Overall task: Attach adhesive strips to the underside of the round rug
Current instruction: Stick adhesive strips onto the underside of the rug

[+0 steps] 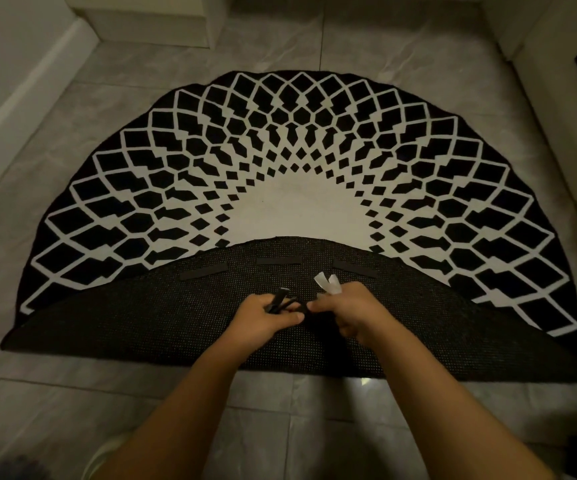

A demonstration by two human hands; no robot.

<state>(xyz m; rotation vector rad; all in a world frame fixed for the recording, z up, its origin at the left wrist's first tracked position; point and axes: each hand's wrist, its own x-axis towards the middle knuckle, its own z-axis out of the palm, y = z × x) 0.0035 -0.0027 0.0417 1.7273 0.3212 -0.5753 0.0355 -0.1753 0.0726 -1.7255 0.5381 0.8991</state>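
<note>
rug: round black-and-white rug with a diamond lattice pattern lies on the grey tiled floor, near half folded over toward the far side, so the black dotted mesh underside faces up along the near edge.
strips placed: three black adhesive strips on the underside, in a row just inside the flap's curved far edge, well apart from each other: left strip, middle strip, right strip. All look flat.
left hand: left hand is clenched round a small bundle of spare black strips, ends sticking out past the fingers.
right hand: right hand pinches the end of a black strip between the two hands and also keeps crumpled white backing paper tucked in its fingers.
hand position: both hover over the middle of the underside, nearer than the placed row. Cannot tell if they touch the mesh.
step: my read is pulling the next strip out of the bundle, or starting to peel its liner. Too dark and small at the pinch to say which.
progress: three on, the rest of the underside bare, so likely early to mid.
next move: free one strip, strip the liner, lay it sticky side down on bare mesh away from the existing row, press along its full length.
risk: the strip could fold onto itself or stick to the fingers while the right hand is already full of liner.
</note>
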